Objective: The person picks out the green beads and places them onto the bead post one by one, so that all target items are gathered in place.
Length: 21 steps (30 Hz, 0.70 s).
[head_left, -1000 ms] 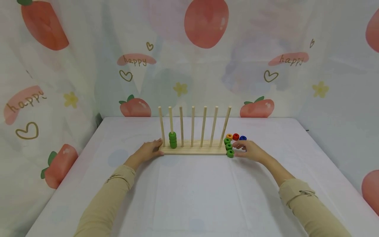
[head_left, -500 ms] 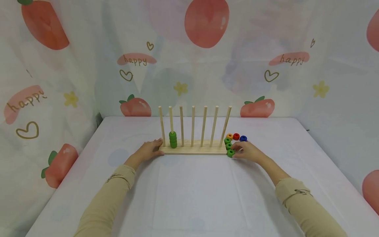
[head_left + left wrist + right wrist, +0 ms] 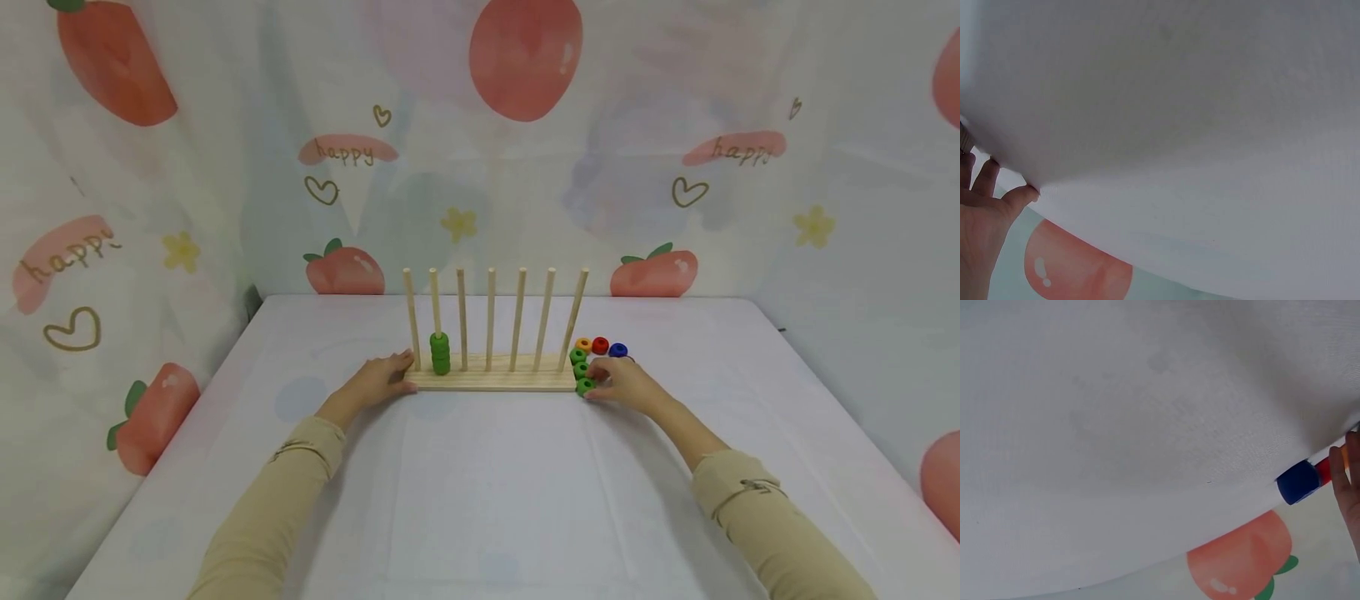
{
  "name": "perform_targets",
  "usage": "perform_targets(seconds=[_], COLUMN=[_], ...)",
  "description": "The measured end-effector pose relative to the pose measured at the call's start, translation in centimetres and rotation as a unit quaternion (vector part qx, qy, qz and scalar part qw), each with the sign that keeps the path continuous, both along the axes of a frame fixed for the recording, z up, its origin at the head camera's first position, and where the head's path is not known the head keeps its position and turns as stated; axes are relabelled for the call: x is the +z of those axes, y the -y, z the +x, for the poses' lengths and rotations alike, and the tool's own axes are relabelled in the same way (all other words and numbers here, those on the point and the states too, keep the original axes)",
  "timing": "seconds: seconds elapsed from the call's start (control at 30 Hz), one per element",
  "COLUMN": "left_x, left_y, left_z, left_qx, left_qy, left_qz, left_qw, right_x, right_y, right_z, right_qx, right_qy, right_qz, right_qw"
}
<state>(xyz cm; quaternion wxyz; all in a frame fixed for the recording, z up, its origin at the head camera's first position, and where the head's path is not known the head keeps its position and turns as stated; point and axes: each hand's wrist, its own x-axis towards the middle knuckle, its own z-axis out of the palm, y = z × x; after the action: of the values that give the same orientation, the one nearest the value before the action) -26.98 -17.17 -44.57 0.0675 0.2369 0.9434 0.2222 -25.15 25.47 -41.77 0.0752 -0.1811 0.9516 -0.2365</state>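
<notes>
A wooden peg rack [image 3: 491, 380] with several upright pegs stands on the table. Green beads [image 3: 440, 354] are stacked on its second peg from the left. My left hand [image 3: 372, 382] grips the left end of the rack's base, thumb in front and fingers behind. At the right end, my right hand [image 3: 630, 383] pinches the nearest green bead [image 3: 585, 387] between thumb and finger. Two more green beads [image 3: 577, 356] lie behind it in a row along the base's end. The left wrist view shows the left hand [image 3: 988, 219] at its edge, with the rack mostly out of frame.
Behind the right hand lie an orange bead [image 3: 583, 343], a red bead [image 3: 600, 345] and a blue bead [image 3: 618, 350]. Another red piece is partly hidden by that hand. White cloth covers the table [image 3: 487, 492]; a printed curtain [image 3: 495, 200] hangs behind.
My right hand has moved a little left, and its thumb and finger have closed on the nearest green bead. My left hand stays at the rack's left end.
</notes>
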Motion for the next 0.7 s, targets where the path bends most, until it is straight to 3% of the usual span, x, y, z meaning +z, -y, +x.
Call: perform_targets(seconds=[0.37, 0.7], left_x=[-0.4, 0.3], left_y=[0.0, -0.4], left_z=[0.1, 0.0], left_qx=[0.004, 0.010], left_qy=[-0.004, -0.002], left_qz=[-0.010, -0.020], left_qw=[0.9999, 0.9998], right_x=[0.0, 0.8], right_y=[-0.2, 0.0], right_z=[0.6, 1.2], right_qx=[0.006, 0.013], right_qy=[-0.001, -0.019], right_qz=[-0.013, -0.019], right_qw=[0.9999, 0.9996])
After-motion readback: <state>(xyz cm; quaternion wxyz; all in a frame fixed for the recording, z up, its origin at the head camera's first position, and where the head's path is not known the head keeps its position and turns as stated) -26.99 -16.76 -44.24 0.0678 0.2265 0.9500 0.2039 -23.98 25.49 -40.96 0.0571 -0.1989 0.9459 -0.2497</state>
